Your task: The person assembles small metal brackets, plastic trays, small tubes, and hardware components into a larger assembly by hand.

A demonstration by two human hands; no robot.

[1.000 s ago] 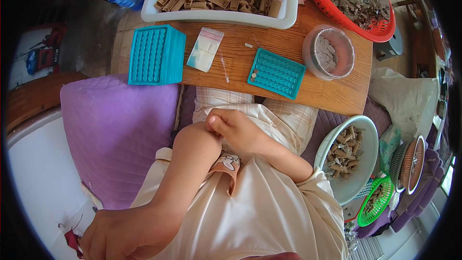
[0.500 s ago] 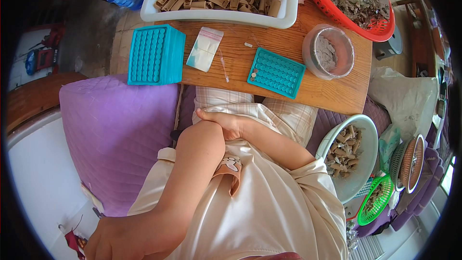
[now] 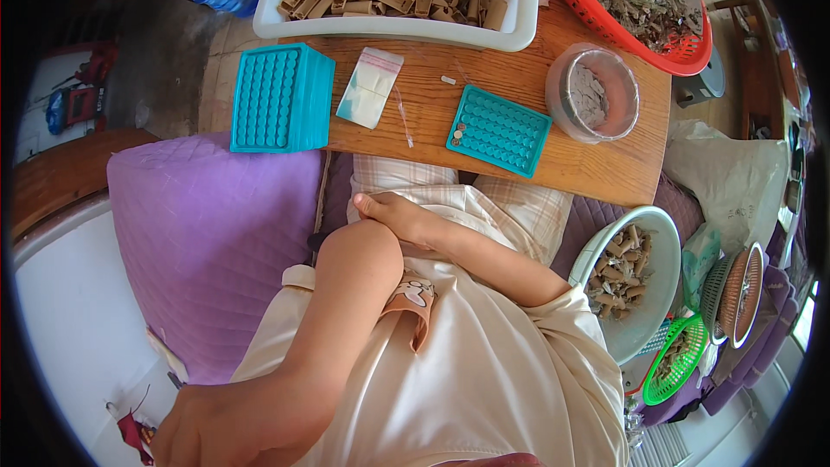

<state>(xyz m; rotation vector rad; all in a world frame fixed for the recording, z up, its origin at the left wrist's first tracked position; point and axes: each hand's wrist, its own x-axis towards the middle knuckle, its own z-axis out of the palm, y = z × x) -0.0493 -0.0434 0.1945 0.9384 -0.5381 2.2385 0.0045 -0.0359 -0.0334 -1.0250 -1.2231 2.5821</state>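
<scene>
My left arm is bent, its elbow over my lap and its forearm angling back to the lower left. There my left hand [image 3: 233, 428] shows its back, and its fingers run down out of the picture, so what they do is hidden. My right hand [image 3: 402, 214] reaches across my lap and cups my left elbow [image 3: 367, 246]; the thumb shows, while the fingers are tucked behind the elbow. On the wooden table [image 3: 372, 147] ahead lies a teal dimpled tray [image 3: 499, 131] with a few small round pieces in one corner. A tall stack of teal trays [image 3: 281, 99] stands farther left.
A white tub [image 3: 398, 33] of brown half-tube pieces, a plastic packet [image 3: 370, 86], a lined container [image 3: 558, 95] of grey powder and a red basket [image 3: 692, 59] occupy the table. Right of my lap stands a pale basin [image 3: 661, 294]; a green basket [image 3: 692, 372] sits beyond it. Purple quilted padding [image 3: 216, 251] lies left.
The view has shifted very slightly, and my right hand has settled a touch along the left elbow. Otherwise both arms keep the same pose, and the things on the table stay put.
</scene>
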